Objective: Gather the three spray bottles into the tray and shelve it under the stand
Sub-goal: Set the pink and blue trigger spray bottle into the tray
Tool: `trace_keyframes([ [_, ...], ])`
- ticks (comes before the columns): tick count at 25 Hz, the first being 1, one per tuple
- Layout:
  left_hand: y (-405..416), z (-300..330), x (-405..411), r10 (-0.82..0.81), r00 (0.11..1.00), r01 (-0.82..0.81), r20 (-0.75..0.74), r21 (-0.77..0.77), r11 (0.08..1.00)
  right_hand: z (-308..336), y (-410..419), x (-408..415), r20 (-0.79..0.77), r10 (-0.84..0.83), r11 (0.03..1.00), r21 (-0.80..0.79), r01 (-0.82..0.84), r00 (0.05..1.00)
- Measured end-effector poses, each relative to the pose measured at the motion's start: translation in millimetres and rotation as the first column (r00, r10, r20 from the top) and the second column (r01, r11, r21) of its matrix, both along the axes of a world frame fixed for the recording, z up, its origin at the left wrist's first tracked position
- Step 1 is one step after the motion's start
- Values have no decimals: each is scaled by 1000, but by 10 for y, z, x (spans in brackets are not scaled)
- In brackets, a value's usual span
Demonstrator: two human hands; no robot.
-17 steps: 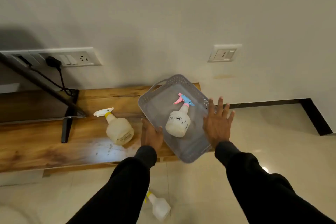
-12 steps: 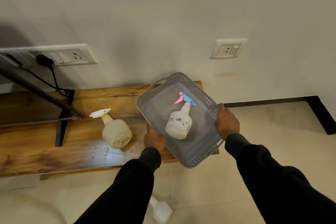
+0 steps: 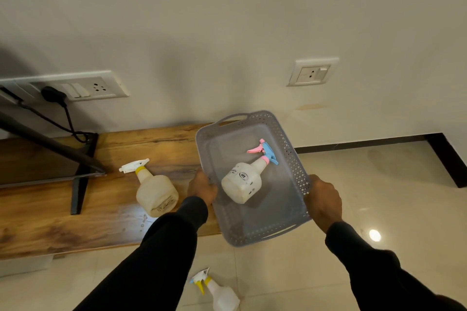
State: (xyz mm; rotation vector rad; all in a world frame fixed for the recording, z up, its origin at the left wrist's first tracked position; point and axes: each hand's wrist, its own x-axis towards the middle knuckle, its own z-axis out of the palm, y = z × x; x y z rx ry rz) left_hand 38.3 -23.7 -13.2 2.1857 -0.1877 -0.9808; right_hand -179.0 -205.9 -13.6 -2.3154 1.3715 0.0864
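Left hand (image 3: pixel 202 187) and right hand (image 3: pixel 324 201) clamp opposite long walls of the grey perforated plastic tray (image 3: pixel 293 159), with 1 squat translucent pink-and-blue-triggered bottle (image 3: pixel 243 180) lying inside between them, 1 yellow-collared bottle (image 3: pixel 154 190) on the wooden stand (image 3: pixel 50 225) just left of the left hand, and 1 more bottle (image 3: pixel 219 293) on the glossy tiled floor (image 3: pixel 379 171) below.

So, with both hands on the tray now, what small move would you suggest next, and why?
Probably set the tray down on the wooden stand and free the left hand. Only the pink-trigger bottle lies inside; the yellow-collared bottle sits beside that hand, another on the floor.
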Motion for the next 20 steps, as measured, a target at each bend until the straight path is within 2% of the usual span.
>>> trace_keyframes([
  [5,-82,8,184,-72,997,72,-9,-4,997,-188,217,-145,93,-73,997,14,72,993],
  [10,-124,43,203,-51,998,51,-24,-26,998,-132,250,-109,58,-92,995,50,90,994],
  [12,-108,90,165,-27,1000,27,5,-59,998,-55,376,3,143,-83,988,-116,100,986],
  [13,-106,127,157,7,999,-4,44,-68,998,-17,471,104,245,-53,971,-212,107,968],
  [14,-114,163,161,34,993,-26,111,-70,997,65,576,229,344,-43,962,-239,132,938],
  [15,-120,199,172,47,977,-31,206,-82,996,110,675,377,419,-87,975,-149,163,904],
  [16,-128,221,192,44,949,-13,313,-100,995,149,763,541,451,-199,978,35,206,870],
  [17,-140,244,214,24,910,28,414,-119,993,162,830,715,428,-367,921,293,257,826],
  [18,-162,236,243,0,877,78,480,-141,987,132,875,879,358,-547,781,545,306,757],
  [19,-201,247,251,-29,869,124,493,-160,979,122,912,1028,255,-682,610,715,341,686],
  [20,-249,233,248,-49,887,151,460,-189,970,82,939,1144,167,-759,477,800,363,630],
])
